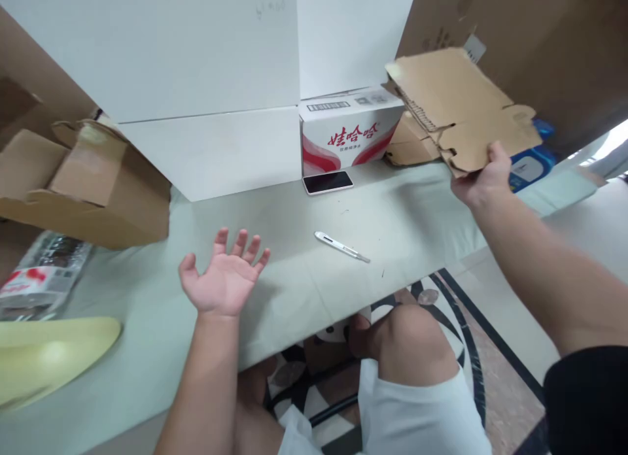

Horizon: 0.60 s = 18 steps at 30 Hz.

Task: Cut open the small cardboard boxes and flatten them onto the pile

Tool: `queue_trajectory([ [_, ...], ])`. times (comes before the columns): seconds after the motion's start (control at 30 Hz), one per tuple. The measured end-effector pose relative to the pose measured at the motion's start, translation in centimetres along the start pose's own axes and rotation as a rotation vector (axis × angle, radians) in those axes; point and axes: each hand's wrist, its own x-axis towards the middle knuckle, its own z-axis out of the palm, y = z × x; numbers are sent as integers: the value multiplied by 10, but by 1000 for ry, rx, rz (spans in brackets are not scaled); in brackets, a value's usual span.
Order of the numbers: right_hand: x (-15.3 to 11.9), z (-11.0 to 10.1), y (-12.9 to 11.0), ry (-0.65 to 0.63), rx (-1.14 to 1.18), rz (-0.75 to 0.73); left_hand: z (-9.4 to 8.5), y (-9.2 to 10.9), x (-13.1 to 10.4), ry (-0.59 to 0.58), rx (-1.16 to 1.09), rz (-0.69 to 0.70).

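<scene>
My right hand (483, 180) grips the near edge of a flattened brown cardboard box (466, 108), holding it up at the right above the table. Its fingers are partly hidden beneath the cardboard. Palm up, my left hand (226, 275) hovers over the table with its fingers spread and nothing in it. Between the two hands, a white utility knife (341, 246) lies on the pale green cloth. Behind the knife, a phone (328, 182) with a dark screen rests against the foot of a white and red carton (348, 131).
Large white boxes (210, 63) stand at the back. An open brown box (112, 187), a pack of water bottles (44, 275) and a yellow curved object (53, 357) occupy the left. Another piece of cardboard (409, 141) and a blue package (532, 167) sit at the right.
</scene>
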Motion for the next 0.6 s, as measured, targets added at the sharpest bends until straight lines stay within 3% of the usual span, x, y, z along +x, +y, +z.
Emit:
queue_trajectory([
  [0.07, 22, 3, 1, 156, -40, 84, 0, -2, 2, 11, 2, -23],
  [0.17, 33, 14, 7, 332, -64, 171, 2, -6, 5, 39, 21, -56],
  [0.3, 41, 27, 24, 430, -163, 244, 5, -11, 5, 101, 71, -92],
  [0.43, 62, 41, 48, 365, -310, 285, 5, -15, 4, 144, 119, -124],
  [0.6, 87, 73, 89, 120, -587, 187, 4, -23, 5, 219, 195, -173],
])
